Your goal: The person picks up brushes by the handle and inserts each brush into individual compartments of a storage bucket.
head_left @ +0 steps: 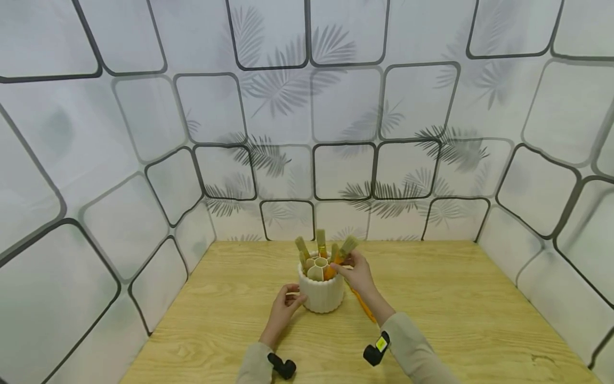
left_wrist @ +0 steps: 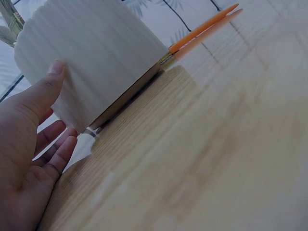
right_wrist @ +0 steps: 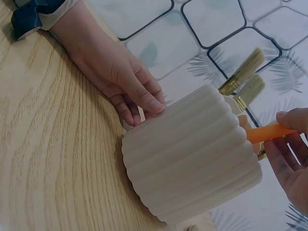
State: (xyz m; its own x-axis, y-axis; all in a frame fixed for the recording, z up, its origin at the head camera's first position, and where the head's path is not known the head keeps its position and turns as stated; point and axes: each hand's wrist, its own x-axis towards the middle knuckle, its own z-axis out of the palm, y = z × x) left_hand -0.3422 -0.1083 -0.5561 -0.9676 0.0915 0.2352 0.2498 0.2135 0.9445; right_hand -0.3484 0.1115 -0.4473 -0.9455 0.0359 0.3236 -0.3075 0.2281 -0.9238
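A white ribbed pot stands upright on the table, with round compartments inside its top. Several paintbrushes stand in it, bristles up. My right hand is at the pot's right rim, pinching the orange handle of a paintbrush between thumb and fingers; its lower end is inside the pot. My left hand is at the pot's lower left side. In the left wrist view the left thumb touches the ribbed wall, while the other fingers are loosely bent near the base.
Another paintbrush with an orange handle lies on the wooden table, just right of the pot. A patterned white curtain or sheet rises behind the table and along both sides.
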